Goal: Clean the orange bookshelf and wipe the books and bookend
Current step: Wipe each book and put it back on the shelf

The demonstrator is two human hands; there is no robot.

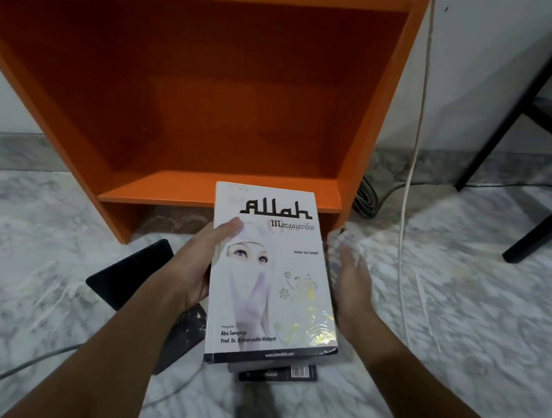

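- Marble floor (61, 255): glossy, grey-veined white, with open stretches to the left and right of the arms.
- Orange bookshelf (184, 99): smooth, flat boards that stand against the wall. The wide lower compartment has square edges, and there is a gap beneath its bottom board.
- Black chair-like frame (547, 110): straight, thin legs at the far right, well apart from the shelf.
- White book (271, 275): a glossy rectangular cover held in front of the shelf's bottom lip, above a stack of dark books (279, 372) on the floor.
- Black slab (130, 272): flat and matte, lying on the floor under the left wrist.
- Left hand (194, 268): grips the book's left edge, with the thumb on the cover and the fingers behind it.
- Right hand (351, 290): blurred, just beside the book's right edge. I cannot tell whether it holds anything.
- White cable (413, 154): a thin line hanging down beside the shelf's right side.
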